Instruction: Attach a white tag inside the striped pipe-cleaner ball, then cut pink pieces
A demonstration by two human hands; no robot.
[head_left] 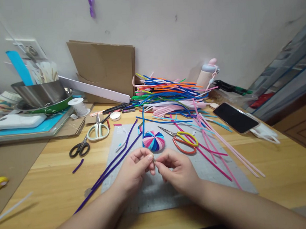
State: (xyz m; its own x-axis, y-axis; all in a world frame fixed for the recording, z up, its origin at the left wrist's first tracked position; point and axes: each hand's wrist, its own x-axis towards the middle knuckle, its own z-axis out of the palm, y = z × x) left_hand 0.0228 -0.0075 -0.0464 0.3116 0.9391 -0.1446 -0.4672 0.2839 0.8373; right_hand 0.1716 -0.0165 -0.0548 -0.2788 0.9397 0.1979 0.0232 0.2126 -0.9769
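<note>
Both hands meet over the grey cutting mat (147,197), fingertips almost touching. My left hand (135,167) is closed in a pinch, thumb against the fingers. Facing it, my right hand (175,166) pinches as well. Something tiny and greyish shows between the fingertips, too small to name. Just beyond the fingers lies a round pinwheel-like piece (153,141) of pink, blue, purple and white pipe cleaners. Right of it rest scissors with red and yellow handles (187,141), blades pointing left. Long purple pipe cleaners (112,165) stretch along the left side of the mat.
A heap of coloured pipe cleaners (167,93) lies at the back, with pink ones (232,147) strewn rightward. White-handled scissors (98,131) and black-handled scissors (79,149) lie left. A phone (236,117) is at right; a spool (79,107) and cardboard (103,69) stand behind.
</note>
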